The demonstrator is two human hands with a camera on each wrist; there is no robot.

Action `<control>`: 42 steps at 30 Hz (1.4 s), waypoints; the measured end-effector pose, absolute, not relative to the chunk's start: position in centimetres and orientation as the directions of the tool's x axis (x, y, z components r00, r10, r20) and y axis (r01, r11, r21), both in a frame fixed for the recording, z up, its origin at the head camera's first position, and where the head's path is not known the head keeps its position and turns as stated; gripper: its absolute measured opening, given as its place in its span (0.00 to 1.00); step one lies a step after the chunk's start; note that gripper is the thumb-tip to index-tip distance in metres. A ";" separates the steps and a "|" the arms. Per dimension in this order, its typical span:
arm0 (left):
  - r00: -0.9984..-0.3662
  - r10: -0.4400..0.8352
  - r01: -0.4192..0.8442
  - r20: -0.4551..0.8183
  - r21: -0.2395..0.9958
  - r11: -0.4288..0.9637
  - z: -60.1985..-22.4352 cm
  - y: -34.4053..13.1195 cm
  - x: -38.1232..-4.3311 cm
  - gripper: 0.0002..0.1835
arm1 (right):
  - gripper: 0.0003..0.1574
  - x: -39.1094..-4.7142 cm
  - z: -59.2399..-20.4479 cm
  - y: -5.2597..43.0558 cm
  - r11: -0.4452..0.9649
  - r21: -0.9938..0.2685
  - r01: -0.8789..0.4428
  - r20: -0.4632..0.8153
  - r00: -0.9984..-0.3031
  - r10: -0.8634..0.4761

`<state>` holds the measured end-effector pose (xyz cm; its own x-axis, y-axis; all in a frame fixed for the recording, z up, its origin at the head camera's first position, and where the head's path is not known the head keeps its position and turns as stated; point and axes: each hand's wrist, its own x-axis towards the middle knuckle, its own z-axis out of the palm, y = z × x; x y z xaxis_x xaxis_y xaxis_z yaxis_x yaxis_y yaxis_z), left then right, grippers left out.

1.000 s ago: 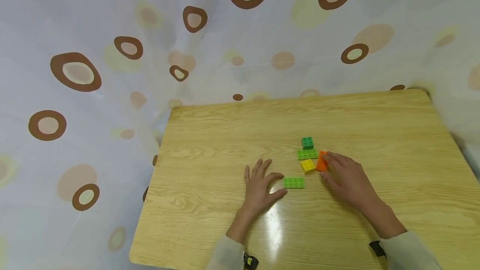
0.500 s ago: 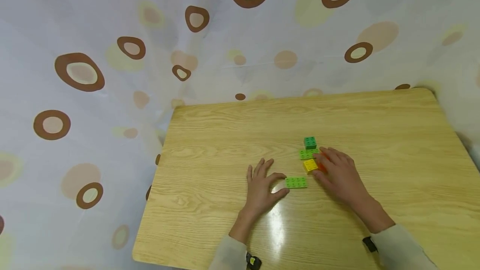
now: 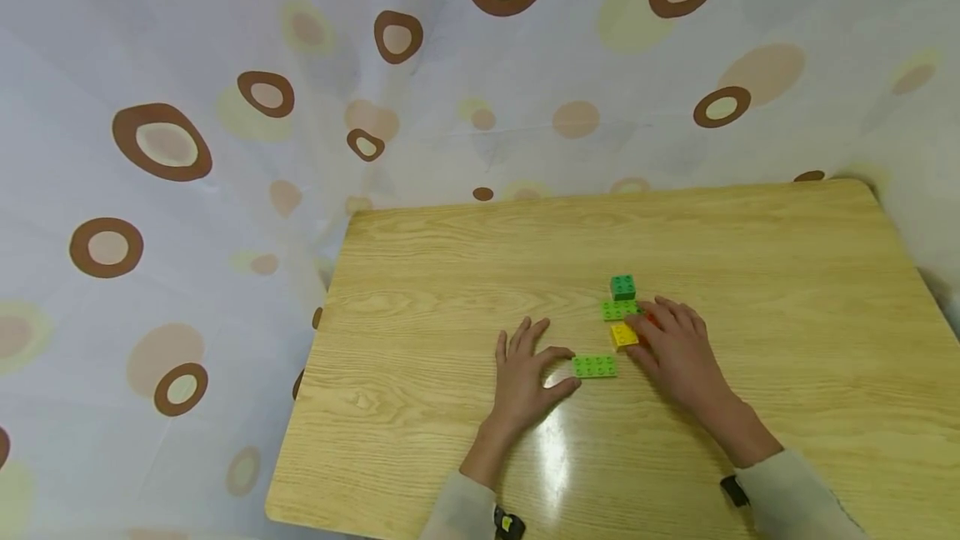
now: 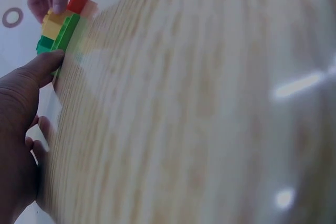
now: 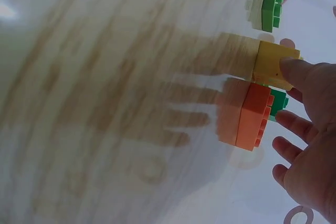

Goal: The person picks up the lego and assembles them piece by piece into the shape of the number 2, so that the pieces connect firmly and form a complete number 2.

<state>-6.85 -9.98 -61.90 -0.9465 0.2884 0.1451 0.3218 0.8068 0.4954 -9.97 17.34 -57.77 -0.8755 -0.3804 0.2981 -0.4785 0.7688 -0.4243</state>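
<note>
Thumb and forefinger of my left hand (image 3: 521, 382) lie at the left end of a light green toy building brick (image 3: 595, 367), pinching it flat on the table. To its right, my right hand (image 3: 686, 361) pinches a yellow brick (image 3: 622, 337) between thumb and forefinger; the right wrist view has the thumb on the yellow brick's (image 5: 270, 59) side. An orange brick (image 5: 253, 116) stands close beside it, mostly covered by the right hand in the head view. Beyond are a second light green brick (image 3: 618, 311) and a dark green brick (image 3: 622, 287).
All of this is on a wooden table (image 3: 435, 273) with a glossy, light-reflecting top. A pale curtain (image 3: 300, 148) with brown ring patterns hangs behind the table and along its left side.
My right hand has moved left from the orange brick and now pinches the yellow one. My left hand stays at the near light green brick. The view has shifted slightly.
</note>
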 end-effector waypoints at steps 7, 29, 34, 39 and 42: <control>-0.953 0.277 0.301 0.124 0.491 0.817 -62.0 -10.1 -6.9 0.21 | 0.25 -9.8 -56.8 16.4 0.733 -0.471 -0.491 0.333 -0.868 -0.368; -0.951 0.268 0.309 0.154 0.479 0.822 -62.2 -10.1 -6.4 0.23 | 0.28 -7.6 -56.7 12.2 0.687 -0.422 -0.591 0.319 -0.806 -0.498; -0.945 0.271 0.327 0.185 0.469 0.820 -62.4 -10.0 -6.6 0.24 | 0.28 -7.6 -56.6 12.1 0.686 -0.419 -0.594 0.322 -0.804 -0.499; -0.942 0.273 0.334 0.197 0.462 0.822 -62.4 -10.0 -6.8 0.24 | 0.28 -7.8 -56.5 12.1 0.694 -0.409 -0.592 0.325 -0.805 -0.496; -0.944 0.271 0.330 0.190 0.463 0.822 -62.3 -10.0 -6.8 0.24 | 0.28 -7.8 -56.5 12.0 0.701 -0.406 -0.587 0.319 -0.809 -0.493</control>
<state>-6.82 -10.03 -62.31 -0.9435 0.2712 0.1904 0.3299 0.8224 0.4635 -7.84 12.04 -56.48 -0.8095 -0.4926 0.3195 -0.5867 0.7007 -0.4059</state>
